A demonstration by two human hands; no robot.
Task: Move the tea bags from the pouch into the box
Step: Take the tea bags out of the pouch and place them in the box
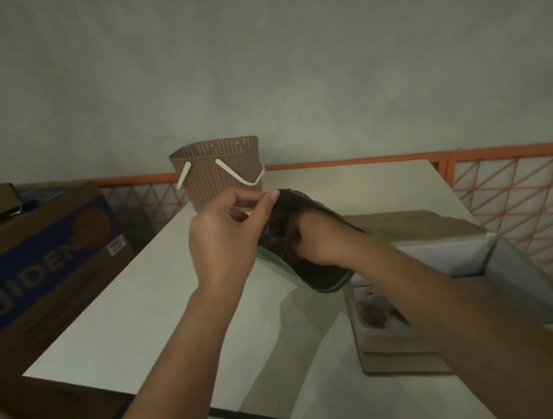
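A dark pouch (312, 267) hangs in the air over the white table (149, 313). My left hand (223, 236) pinches the pouch's upper rim between thumb and fingers and holds its mouth wide. My right hand (319, 235) reaches inside the pouch, so its fingers are hidden and I cannot tell what they hold. To the right, an open cardboard box (394, 351) stands on the table under my right forearm. A few brownish tea bags (375, 315) lie on its pale floor.
A tan perforated basket (220, 171) with a white handle stands at the table's far edge. A blue and brown carton (33, 264) sits off the table to the left. An orange lattice rail (524, 188) runs behind and to the right.
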